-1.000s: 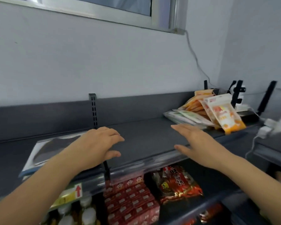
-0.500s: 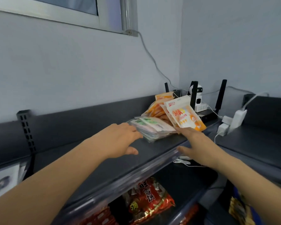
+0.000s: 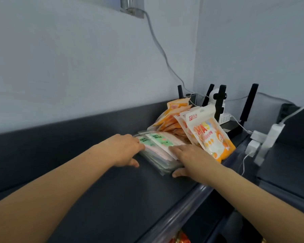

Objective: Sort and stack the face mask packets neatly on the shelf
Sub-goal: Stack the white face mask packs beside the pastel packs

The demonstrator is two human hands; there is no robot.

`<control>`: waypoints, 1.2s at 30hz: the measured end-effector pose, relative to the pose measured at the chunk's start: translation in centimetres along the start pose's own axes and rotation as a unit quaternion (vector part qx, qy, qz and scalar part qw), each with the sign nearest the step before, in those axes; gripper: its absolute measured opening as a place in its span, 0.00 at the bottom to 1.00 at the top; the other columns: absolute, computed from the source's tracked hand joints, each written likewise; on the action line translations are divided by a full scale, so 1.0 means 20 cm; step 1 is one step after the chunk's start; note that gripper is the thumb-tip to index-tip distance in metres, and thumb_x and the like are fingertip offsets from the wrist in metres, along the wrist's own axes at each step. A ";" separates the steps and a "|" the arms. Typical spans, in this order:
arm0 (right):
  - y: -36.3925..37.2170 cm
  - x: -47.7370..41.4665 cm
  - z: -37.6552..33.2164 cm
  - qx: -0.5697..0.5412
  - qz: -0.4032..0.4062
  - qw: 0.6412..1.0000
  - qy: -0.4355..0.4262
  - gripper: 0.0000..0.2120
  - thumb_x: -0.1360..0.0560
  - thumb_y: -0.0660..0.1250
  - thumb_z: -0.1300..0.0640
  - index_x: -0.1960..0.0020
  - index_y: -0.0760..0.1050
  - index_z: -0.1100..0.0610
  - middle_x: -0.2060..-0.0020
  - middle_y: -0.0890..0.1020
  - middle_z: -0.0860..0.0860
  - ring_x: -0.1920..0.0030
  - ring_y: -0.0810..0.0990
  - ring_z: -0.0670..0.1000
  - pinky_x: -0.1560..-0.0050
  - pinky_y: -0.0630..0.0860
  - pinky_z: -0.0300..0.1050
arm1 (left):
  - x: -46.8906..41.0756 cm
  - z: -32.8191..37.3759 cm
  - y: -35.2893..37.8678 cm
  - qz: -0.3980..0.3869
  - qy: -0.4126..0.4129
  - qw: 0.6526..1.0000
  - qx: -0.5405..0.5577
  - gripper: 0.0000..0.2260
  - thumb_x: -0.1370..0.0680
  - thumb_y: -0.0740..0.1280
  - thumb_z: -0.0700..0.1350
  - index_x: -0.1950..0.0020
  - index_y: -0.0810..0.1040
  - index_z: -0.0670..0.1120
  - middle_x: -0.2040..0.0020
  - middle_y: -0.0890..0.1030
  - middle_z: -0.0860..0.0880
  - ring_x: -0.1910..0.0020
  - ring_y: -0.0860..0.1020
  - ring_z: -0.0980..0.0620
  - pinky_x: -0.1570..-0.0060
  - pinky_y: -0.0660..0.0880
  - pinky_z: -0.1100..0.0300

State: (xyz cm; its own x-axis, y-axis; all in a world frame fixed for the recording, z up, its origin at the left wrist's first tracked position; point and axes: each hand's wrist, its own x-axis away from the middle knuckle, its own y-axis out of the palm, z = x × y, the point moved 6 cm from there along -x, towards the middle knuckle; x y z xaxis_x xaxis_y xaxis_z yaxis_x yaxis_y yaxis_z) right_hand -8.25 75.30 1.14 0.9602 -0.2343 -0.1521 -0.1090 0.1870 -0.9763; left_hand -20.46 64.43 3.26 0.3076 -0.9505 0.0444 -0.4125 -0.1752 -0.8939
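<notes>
Left hand [image 3: 125, 149] and right hand [image 3: 188, 155] bracket the green-label mask stack [image 3: 158, 146] just left of the orange packet pile [image 3: 172, 118], fingers straight on top, thumbs low at its edges, probably to square it up.

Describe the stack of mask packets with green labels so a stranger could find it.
On the dark shelf, toward its far end, the stack lies flat in front of the orange packets. Only it has clear wrappers with green labels.
</notes>
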 end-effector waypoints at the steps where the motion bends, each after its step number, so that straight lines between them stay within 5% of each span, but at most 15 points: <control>1: 0.02 -0.03 0.00 -0.003 -0.004 1.000 0.002 0.31 0.26 0.64 0.42 0.29 0.61 0.55 0.32 0.69 0.53 0.35 0.70 0.54 0.36 0.69 0.49 | -0.02 -0.02 0.02 -0.005 -0.002 1.000 0.001 0.25 0.24 0.63 0.60 0.30 0.65 0.52 0.34 0.71 0.51 0.37 0.70 0.48 0.42 0.72 0.49; 10: 0.08 -0.01 0.13 -0.077 0.094 0.992 0.018 0.20 0.21 0.58 0.46 0.31 0.69 0.48 0.38 0.78 0.49 0.41 0.77 0.53 0.44 0.72 0.46 | -0.06 -0.10 0.12 0.009 -0.029 0.994 0.102 0.25 0.23 0.61 0.61 0.30 0.67 0.51 0.33 0.71 0.51 0.35 0.71 0.49 0.40 0.72 0.51; 15: 0.07 -0.02 0.16 -0.098 0.125 0.987 0.036 0.12 0.20 0.54 0.51 0.42 0.73 0.50 0.54 0.82 0.52 0.54 0.79 0.54 0.53 0.74 0.49 | -0.08 -0.08 0.17 -0.043 -0.111 0.943 0.311 0.25 0.23 0.55 0.65 0.46 0.76 0.44 0.48 0.80 0.48 0.52 0.77 0.50 0.46 0.73 0.54; 18: 0.06 -0.01 0.16 -0.101 0.140 0.984 0.050 0.13 0.19 0.52 0.52 0.41 0.72 0.52 0.54 0.82 0.53 0.53 0.79 0.56 0.55 0.74 0.49 | -0.08 0.00 0.17 -0.055 -0.152 0.907 0.390 0.26 0.24 0.52 0.67 0.58 0.71 0.44 0.59 0.74 0.47 0.62 0.72 0.51 0.57 0.70 0.56; 20: 0.07 -0.02 0.15 -0.094 0.158 0.981 0.058 0.13 0.19 0.52 0.52 0.41 0.72 0.52 0.52 0.82 0.53 0.53 0.80 0.57 0.57 0.73 0.49 | -0.08 0.04 0.19 -0.058 -0.187 0.864 0.464 0.35 0.28 0.51 0.71 0.47 0.74 0.40 0.49 0.75 0.45 0.52 0.74 0.49 0.50 0.70 0.55; 22: 0.08 -0.02 0.17 -0.095 0.178 0.977 0.066 0.13 0.19 0.51 0.51 0.43 0.72 0.52 0.53 0.82 0.53 0.54 0.80 0.57 0.59 0.72 0.49 | -0.10 0.10 0.20 -0.068 -0.225 0.790 0.566 0.45 0.31 0.53 0.74 0.29 0.64 0.40 0.30 0.68 0.44 0.33 0.68 0.46 0.33 0.65 0.49; 25: 0.09 -0.03 0.19 -0.118 0.191 0.972 0.067 0.13 0.19 0.51 0.51 0.48 0.71 0.55 0.56 0.82 0.54 0.57 0.79 0.58 0.58 0.73 0.50 | -0.14 0.22 0.16 -0.035 -0.255 0.699 0.667 0.40 0.25 0.58 0.65 0.23 0.49 0.44 0.22 0.55 0.47 0.25 0.56 0.47 0.27 0.54 0.50; 28: 0.08 -0.05 0.22 -0.138 0.198 0.968 0.073 0.11 0.19 0.52 0.53 0.47 0.71 0.56 0.55 0.82 0.55 0.56 0.80 0.58 0.60 0.70 0.48 | -0.18 0.27 0.12 0.056 -0.312 0.585 0.747 0.35 0.23 0.66 0.53 0.23 0.52 0.47 0.26 0.64 0.47 0.29 0.64 0.46 0.31 0.64 0.50; 31: 0.08 -0.05 0.24 -0.154 0.201 0.964 0.079 0.10 0.19 0.52 0.55 0.45 0.71 0.56 0.54 0.82 0.55 0.54 0.80 0.58 0.62 0.65 0.45 | -0.21 0.34 0.11 0.105 -0.352 0.435 0.822 0.33 0.25 0.70 0.48 0.25 0.56 0.52 0.35 0.72 0.47 0.41 0.75 0.45 0.52 0.78 0.49; 36: 0.07 -0.01 0.23 -0.123 0.193 0.973 0.041 0.09 0.18 0.51 0.57 0.43 0.69 0.56 0.52 0.82 0.53 0.53 0.81 0.56 0.62 0.64 0.44 | -0.21 0.43 0.12 0.164 -0.403 0.394 0.810 0.40 0.31 0.74 0.55 0.25 0.56 0.56 0.31 0.65 0.47 0.43 0.76 0.45 0.67 0.78 0.57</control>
State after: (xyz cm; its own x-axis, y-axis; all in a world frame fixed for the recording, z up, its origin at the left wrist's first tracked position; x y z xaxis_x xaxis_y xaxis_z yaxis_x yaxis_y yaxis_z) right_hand -7.48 80.02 0.47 0.8133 -0.2692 -0.5158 -0.5245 0.0444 -0.8502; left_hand -15.47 70.21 -2.90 0.9070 -0.3493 0.2352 0.3437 0.9368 0.0656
